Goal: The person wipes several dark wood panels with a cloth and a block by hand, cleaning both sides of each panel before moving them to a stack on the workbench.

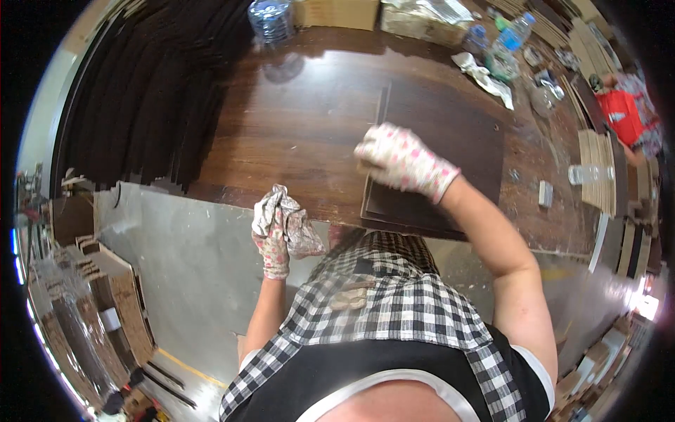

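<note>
Both my hands wear white gloves with a pink pattern. My left hand (272, 246), just off the table's front edge, is closed round a crumpled whitish rag (299, 228), whose loose end hangs down to the right. My right hand (406, 160) is over the left edge of a dark brown board (450, 126), which lies flat on the table. Its fingers are curled in and slightly blurred; whatever they pinch is too hidden to name. At least one more board edge shows beneath the dark board.
On the brown wooden table (281, 133), stacked dark panels (140, 98) fill the left. A big clear bottle (271, 21), cardboard boxes (336, 14), a plastic bottle (517, 32) and a white cloth (485, 79) lie at the back. A small white block (545, 194) sits right. Another person (629, 116) is far right.
</note>
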Action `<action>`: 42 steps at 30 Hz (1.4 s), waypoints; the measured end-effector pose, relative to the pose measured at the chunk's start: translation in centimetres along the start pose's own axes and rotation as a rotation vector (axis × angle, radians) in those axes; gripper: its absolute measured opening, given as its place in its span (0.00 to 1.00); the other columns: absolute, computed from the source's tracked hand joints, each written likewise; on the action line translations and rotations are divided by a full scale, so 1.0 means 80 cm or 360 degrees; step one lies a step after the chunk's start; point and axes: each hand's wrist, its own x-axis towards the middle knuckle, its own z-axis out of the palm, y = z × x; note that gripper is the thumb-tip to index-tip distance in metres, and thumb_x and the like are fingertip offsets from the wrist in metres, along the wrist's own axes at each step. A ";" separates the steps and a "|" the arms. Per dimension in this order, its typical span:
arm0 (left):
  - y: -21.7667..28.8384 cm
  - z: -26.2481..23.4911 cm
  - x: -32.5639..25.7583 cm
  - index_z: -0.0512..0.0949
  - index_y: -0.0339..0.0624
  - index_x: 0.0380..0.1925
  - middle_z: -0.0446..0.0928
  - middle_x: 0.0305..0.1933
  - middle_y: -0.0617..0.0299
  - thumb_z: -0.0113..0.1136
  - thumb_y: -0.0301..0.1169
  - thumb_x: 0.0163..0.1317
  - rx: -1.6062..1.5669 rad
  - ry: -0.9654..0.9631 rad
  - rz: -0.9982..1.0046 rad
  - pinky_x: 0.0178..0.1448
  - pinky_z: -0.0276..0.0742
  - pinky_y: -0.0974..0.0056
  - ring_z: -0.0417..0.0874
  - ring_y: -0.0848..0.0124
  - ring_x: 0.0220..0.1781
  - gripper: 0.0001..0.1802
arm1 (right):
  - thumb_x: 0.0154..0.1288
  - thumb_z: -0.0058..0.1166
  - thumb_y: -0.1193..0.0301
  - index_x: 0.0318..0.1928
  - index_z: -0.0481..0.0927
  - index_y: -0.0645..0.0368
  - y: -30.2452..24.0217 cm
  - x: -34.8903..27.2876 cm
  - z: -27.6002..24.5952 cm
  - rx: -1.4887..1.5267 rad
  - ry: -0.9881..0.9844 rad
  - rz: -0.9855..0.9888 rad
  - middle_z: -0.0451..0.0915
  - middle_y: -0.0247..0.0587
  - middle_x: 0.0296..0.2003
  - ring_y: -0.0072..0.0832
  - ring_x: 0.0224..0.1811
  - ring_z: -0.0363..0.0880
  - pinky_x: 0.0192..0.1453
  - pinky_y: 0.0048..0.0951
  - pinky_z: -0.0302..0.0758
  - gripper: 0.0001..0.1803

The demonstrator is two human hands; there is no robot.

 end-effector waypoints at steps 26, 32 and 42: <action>0.143 0.221 0.193 0.80 0.49 0.54 0.81 0.55 0.56 0.67 0.36 0.56 0.0863 -0.0605 0.1001 0.62 0.73 0.52 0.78 0.54 0.56 0.24 | 0.62 0.67 0.72 0.56 0.82 0.59 0.081 -0.231 -0.053 0.0793 0.1604 0.1403 0.84 0.39 0.50 0.28 0.55 0.80 0.63 0.30 0.74 0.21; 0.204 0.378 0.119 0.81 0.48 0.51 0.82 0.48 0.54 0.70 0.37 0.53 0.0823 -0.1309 0.1129 0.62 0.73 0.51 0.83 0.55 0.51 0.24 | 0.66 0.61 0.78 0.58 0.81 0.64 0.012 -0.298 -0.037 0.1028 0.1977 0.1630 0.82 0.37 0.51 0.23 0.50 0.80 0.58 0.26 0.77 0.20; 0.084 0.104 0.049 0.82 0.52 0.53 0.82 0.57 0.58 0.66 0.32 0.56 0.0781 -0.1435 0.1465 0.64 0.76 0.50 0.83 0.59 0.59 0.22 | 0.66 0.58 0.81 0.61 0.77 0.66 -0.005 -0.298 0.013 0.1493 0.2231 0.1398 0.81 0.42 0.55 0.26 0.55 0.80 0.60 0.27 0.77 0.21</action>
